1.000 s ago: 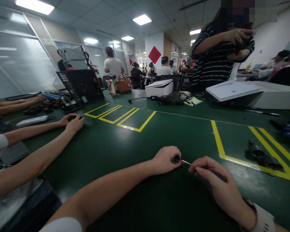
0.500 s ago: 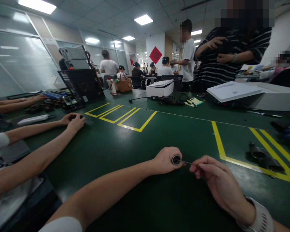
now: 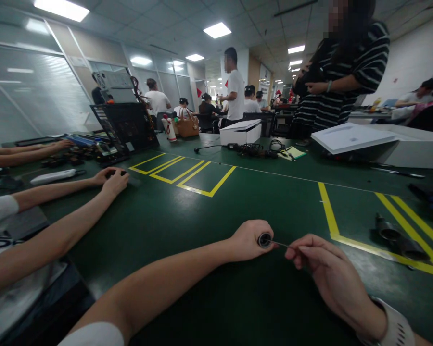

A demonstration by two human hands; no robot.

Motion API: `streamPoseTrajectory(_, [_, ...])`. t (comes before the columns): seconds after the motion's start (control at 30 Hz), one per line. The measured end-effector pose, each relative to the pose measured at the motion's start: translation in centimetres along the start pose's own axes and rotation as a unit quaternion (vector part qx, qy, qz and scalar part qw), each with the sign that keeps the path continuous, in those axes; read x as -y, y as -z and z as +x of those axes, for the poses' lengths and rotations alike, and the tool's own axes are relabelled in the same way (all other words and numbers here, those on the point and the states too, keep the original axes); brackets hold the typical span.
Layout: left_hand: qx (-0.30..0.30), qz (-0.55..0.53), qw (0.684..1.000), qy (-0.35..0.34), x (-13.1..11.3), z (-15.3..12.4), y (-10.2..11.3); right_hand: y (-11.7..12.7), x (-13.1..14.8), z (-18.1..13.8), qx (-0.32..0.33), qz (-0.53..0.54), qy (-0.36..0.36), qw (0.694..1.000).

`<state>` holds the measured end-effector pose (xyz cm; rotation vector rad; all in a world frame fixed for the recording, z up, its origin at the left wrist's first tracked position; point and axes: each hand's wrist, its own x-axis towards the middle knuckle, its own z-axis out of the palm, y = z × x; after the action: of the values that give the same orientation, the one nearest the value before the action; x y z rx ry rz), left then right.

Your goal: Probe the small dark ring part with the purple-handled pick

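My left hand [image 3: 250,239] is wrapped round a small dark cylinder [image 3: 264,240]. Its round open end, with a metallic rim, faces me, and the rest is hidden in the fist. Between the thumb and fingers of my right hand [image 3: 315,257] is pinched a thin metal rod [image 3: 278,244]. The rod's far end reaches the cylinder's open end; how deep it goes I cannot tell. To the right, dark cylindrical metal parts [image 3: 400,239] lie inside a yellow tape outline [image 3: 332,216].
A co-worker's hands [image 3: 113,181] hold a small dark thing at the left. A white power strip [image 3: 54,176] lies behind them. Farther back on the green table [image 3: 187,221] are black cables [image 3: 256,150], a white box [image 3: 241,132] and a larger white box [image 3: 414,149]. A person in stripes [image 3: 341,91] stands beyond.
My hands, the cylinder and the rod hold almost the same pose; the view has shifted slightly. In the background, a standing person in white has moved left and the person in stripes has turned.
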<state>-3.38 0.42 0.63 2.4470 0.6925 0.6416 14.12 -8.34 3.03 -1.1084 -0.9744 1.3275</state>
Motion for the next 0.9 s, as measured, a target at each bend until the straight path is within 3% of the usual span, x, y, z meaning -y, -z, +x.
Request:
streamPoseTrajectory(0.17, [0.004, -0.016, 1.000, 0.012, 0.1, 0.0, 0.0, -0.1, -0.5, 0.0, -0.006, 0.023, 0.001, 1.000])
streamPoseTrajectory(0.4, [-0.006, 0.063, 0.998, -0.001, 0.3, -0.1, -0.3, 0.4, -0.9, -0.6, 0.043, -0.153, 0.060, 0.986])
streamPoseTrajectory(0.67, [-0.004, 0.017, 1.000, 0.011, 0.1, 0.0, -0.1, 0.0, -0.4, 0.1, 0.010, -0.009, 0.008, 1.000])
streamPoseTrajectory(0.9, [-0.010, -0.032, 0.999, 0.016, 0.1, 0.1, -0.1, 0.1, -0.8, 0.1, 0.013, 0.029, -0.007, 0.999])
